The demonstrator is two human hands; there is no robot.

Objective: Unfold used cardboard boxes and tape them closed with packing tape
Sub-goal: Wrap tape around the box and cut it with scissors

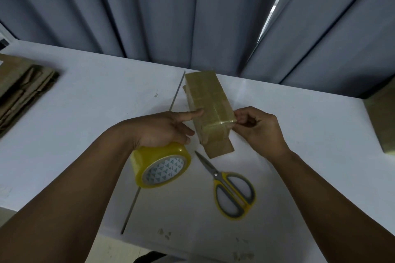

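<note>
1. Curtains (171,10), grey-blue and pleated, hang behind the cardboard box (206,96) and fill the far side of the view; a bright slit (277,0) shows between two folds, up and to the right of the box.
2. The white table (85,100) carries the box near its far edge. A thin dark seam (176,92) runs along the tabletop just left of the box and on toward the person.
3. A stack of flattened cardboard (23,85) lies well to the left of the box, at the table's edge.
4. A second brown box (382,117) stands well to the right of it, partly cut off by the frame.
5. The cardboard box itself is long and narrow, lying lengthwise away from the person, its top covered in glossy clear tape. A bare flap sticks out at its near end.
6. The left hand (162,128) is at the box's left side: the index finger is straight and touches the box wall, and the other fingers curl loosely, gripping nothing that I can make out.
7. The right hand (260,128) pinches the box's near right corner between thumb and fingertips, where tape folds over the edge.
8. The yellow tape roll (160,166) sits near the box's left side, right under the left wrist.
9. Yellow-handled scissors (233,190) lie closed just in front of the box, blades pointing toward it.
</note>
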